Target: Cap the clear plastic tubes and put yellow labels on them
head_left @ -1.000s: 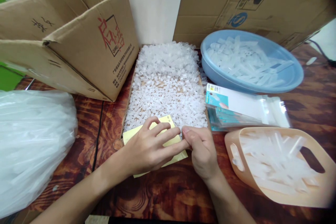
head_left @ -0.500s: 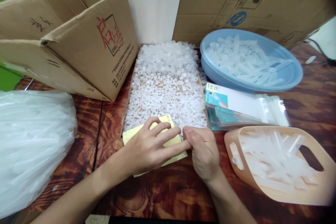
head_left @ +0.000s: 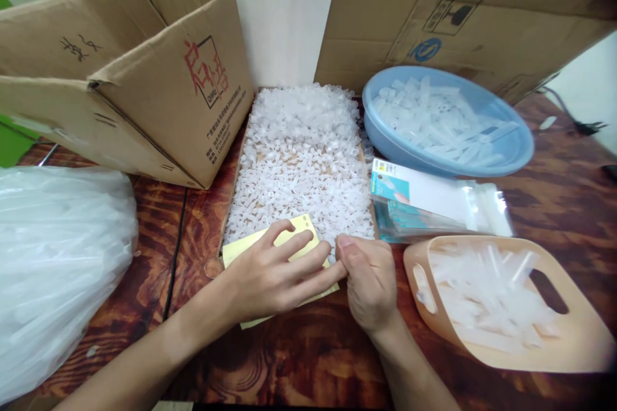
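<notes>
My left hand (head_left: pixel 277 270) is spread palm down over a yellow sheet (head_left: pixel 308 226), its fingers apart and slightly bent. The tip of its outermost finger touches my right hand (head_left: pixel 371 279). That hand is closed, thumb pressed against the curled fingers; whatever may be between them is hidden. Under the sheet's far side lies a shallow cardboard tray (head_left: pixel 234 189) spread with many small white plastic pieces (head_left: pixel 299 186). Clearer translucent pieces (head_left: pixel 306 109) are heaped at its back. The left hand covers much of the sheet.
A blue basin (head_left: pixel 523 148) and a peach basket (head_left: pixel 573 340) on the right hold translucent plastic pieces. Between them lie printed plastic packets (head_left: pixel 434 199). On the left are an open cardboard box (head_left: pixel 164 90) and a filled plastic bag (head_left: pixel 62 270). A large carton (head_left: pixel 376 19) stands behind.
The camera view has shifted a little, so the basin, packets and basket appear further left. Both hands keep nearly the same pose over the yellow sheet.
</notes>
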A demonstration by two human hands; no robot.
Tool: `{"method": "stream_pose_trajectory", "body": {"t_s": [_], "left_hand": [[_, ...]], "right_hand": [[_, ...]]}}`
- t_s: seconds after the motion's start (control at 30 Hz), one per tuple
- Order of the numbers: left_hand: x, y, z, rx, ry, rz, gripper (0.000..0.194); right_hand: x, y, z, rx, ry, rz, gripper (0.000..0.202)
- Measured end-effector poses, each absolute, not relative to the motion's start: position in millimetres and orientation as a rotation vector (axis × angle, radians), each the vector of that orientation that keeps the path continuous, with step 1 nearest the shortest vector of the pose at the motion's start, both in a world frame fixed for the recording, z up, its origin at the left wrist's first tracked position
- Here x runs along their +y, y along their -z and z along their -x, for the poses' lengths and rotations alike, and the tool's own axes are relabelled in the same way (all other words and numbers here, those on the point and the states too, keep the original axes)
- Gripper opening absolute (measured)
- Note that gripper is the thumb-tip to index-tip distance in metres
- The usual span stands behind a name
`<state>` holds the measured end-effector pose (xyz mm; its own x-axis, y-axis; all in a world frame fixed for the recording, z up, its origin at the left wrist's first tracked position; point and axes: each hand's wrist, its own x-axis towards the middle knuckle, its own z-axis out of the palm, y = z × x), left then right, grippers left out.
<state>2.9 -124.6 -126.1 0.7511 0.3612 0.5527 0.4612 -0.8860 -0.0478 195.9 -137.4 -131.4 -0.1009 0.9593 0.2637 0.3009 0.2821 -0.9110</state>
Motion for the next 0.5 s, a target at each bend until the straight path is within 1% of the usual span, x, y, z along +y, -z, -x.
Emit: {"method": "stream_pose_trajectory", "body": {"t_s": [0.17, 0.37, 0.43, 0.5], "left_hand": [[-124, 123, -3, -0.614, 0.806, 2.719, 0.026], [-129, 121, -4, -0.515, 0.907, 2.668, 0.026], [-129, 123, -2, -0.503, 0.895, 2.678, 0.031], [-126, 125, 2, -0.550, 0.837, 2.686, 0.034]], "right_hand": [[-137, 115, -199, -1.724, -0.686, 1.194, 0.047], [-149, 99, -206, -1.882, -0.469, 1.153, 0.040], [-155, 95, -216, -1.896, -0.392, 1.209, 0.041], [-160, 90, -235, -1.836, -0.309, 1.374, 0.042]]}}
